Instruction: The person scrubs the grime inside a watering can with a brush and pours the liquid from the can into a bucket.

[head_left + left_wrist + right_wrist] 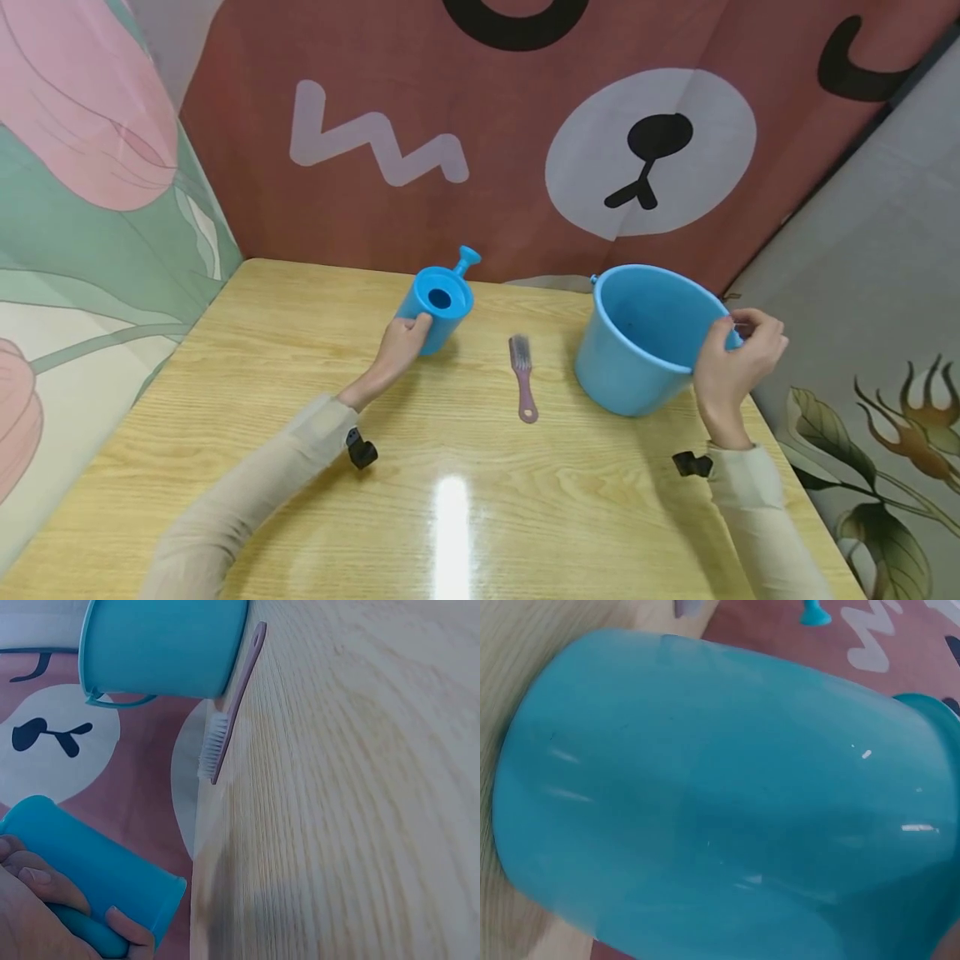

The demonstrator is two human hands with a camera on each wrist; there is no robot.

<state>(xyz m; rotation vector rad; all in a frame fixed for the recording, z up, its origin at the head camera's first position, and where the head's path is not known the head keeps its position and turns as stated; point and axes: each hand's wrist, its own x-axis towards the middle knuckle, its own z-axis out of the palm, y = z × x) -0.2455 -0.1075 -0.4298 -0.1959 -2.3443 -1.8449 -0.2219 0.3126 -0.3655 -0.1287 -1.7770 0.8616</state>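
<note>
My left hand grips a small blue watering can by its handle. In the left wrist view the fingers curl around that handle, and the watering can hangs close over the table. Its spout points toward the back wall. On the right, my right hand pinches the right rim of a light-blue bucket, by the handle joint. The bucket stands upright with its opening up; its wall fills most of the right wrist view, which hides most of that hand.
Between the watering can and the bucket lies a pink-handled brush, bristles up. The wooden table meets a wall hanging with a bear face at the back. Patterned cloth hangs at both sides.
</note>
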